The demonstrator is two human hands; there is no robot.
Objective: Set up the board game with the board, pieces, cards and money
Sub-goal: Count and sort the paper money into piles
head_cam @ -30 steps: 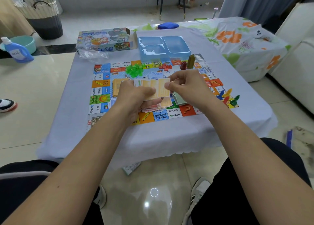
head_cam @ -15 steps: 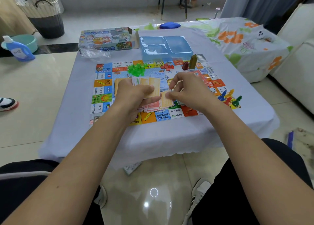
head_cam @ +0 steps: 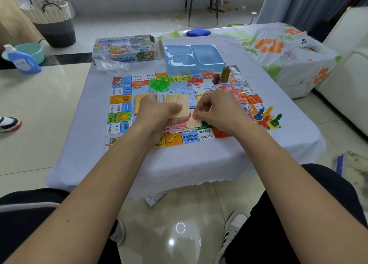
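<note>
We're well into the setup here. The board (head_cam: 119, 112) lies flat and unfolded on the cloth-covered table (head_cam: 83, 144), so that part looks done. The pieces are out too: a heap of green houses (head_cam: 159, 82) sits on the far side of the board, small red houses (head_cam: 196, 80) just right of them, two taller building pieces (head_cam: 222, 76) standing upright beyond, and the coloured pawns (head_cam: 267, 117) clustered at the right edge with a white die (head_cam: 247, 108) just beside them.

Now we're on the money, we'd say. Our left hand (head_cam: 159, 114) grips a fanned bundle of notes (head_cam: 180, 101), thumb laid across them, fingers curled underneath. Our right hand (head_cam: 217, 109) pinches a single orange note (head_cam: 194, 122) between thumb and fingertips, low over the near middle of the board. Under the hands lies a loose pile of pink notes (head_cam: 178, 127), and an orange stack (head_cam: 138, 102) rests left of the fan. A red deck of cards (head_cam: 232, 91) sits on the board's right side.

What's left, in our judgement: finish sorting the bundle into stacks by colour, then tidy the cards and piles. The blue tray (head_cam: 209, 55) and the game box (head_cam: 123, 48) wait at the far end of the table, the tray apparently emptied.
</note>
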